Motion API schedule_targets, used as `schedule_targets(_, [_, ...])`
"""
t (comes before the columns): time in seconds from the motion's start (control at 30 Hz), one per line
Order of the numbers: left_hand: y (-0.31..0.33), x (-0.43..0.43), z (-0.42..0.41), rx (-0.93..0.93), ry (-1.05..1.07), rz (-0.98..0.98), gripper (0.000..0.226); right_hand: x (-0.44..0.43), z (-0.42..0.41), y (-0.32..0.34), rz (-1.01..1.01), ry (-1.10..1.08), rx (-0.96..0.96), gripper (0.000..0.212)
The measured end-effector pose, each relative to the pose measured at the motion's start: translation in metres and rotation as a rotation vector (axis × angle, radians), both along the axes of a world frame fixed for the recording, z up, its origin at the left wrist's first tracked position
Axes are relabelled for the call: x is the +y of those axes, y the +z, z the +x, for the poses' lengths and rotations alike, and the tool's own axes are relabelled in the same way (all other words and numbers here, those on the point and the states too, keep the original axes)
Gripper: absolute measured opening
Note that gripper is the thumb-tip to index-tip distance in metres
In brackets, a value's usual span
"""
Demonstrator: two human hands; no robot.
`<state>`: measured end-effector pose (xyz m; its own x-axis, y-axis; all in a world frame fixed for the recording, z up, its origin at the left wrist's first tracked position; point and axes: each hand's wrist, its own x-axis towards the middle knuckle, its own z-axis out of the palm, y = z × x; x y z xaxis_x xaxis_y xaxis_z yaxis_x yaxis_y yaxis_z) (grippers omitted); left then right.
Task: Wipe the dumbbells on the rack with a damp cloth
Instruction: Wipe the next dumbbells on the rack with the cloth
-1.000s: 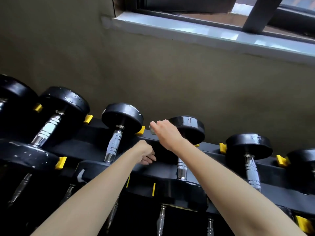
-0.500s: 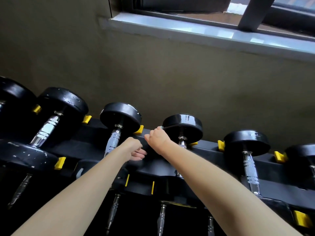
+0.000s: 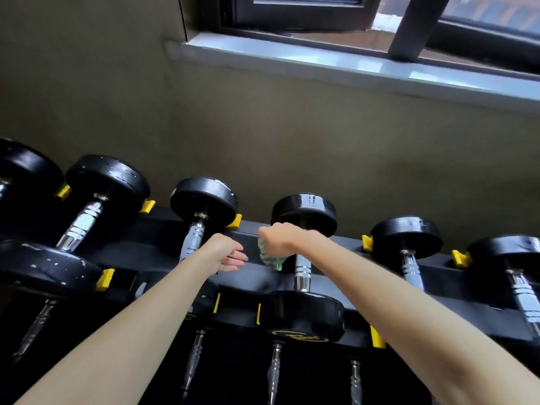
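Observation:
Several black dumbbells with chrome handles lie side by side on a black rack (image 3: 432, 276) with yellow stops. My right hand (image 3: 282, 239) grips a crumpled green cloth (image 3: 270, 257), which hangs down beside the chrome handle of the middle dumbbell (image 3: 304, 211), just under its far head. My left hand (image 3: 225, 252) rests with loosely curled fingers on the rack bar between that dumbbell and the left-hand neighbour (image 3: 204, 200), holding nothing.
A beige wall rises right behind the rack, with a window sill (image 3: 350, 65) above it. More dumbbells sit to the left (image 3: 108, 176) and right (image 3: 406, 235). A lower tier of dumbbells (image 3: 274, 372) shows beneath my forearms.
My right hand has come down from the middle dumbbell's head to its handle, and the green cloth now shows below the fist. My left hand stays on the bar.

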<state>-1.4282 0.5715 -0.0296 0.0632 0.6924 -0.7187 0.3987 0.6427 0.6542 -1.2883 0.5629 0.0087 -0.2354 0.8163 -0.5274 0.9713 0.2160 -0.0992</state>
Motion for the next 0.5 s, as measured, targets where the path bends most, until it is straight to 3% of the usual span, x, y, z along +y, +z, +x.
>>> schedule_targets(0.17, [0.011, 0.004, 0.011, -0.008, -0.010, 0.021, 0.033, -0.008, 0.055, 0.035, -0.050, -0.612, 0.825, 0.018])
schedule_targets(0.27, [0.020, 0.000, 0.029, -0.043, -0.037, 0.008, 0.017, -0.020, 0.090, 0.038, 0.089, -0.996, 1.126, 0.019])
schedule_targets(0.33, [0.023, -0.004, 0.042, -0.070, -0.073, -0.005, 0.015, -0.032, 0.105, 0.032, 0.140, -1.092, 1.151, 0.019])
schedule_targets(0.4, [0.024, -0.009, 0.053, -0.089, -0.106, -0.019, 0.017, -0.044, 0.110, 0.021, 0.124, -1.099, 1.049, 0.007])
schedule_targets(0.5, [0.022, -0.012, 0.062, -0.092, -0.146, -0.024, 0.018, -0.052, 0.112, 0.003, 0.166, -1.148, 0.924, 0.007])
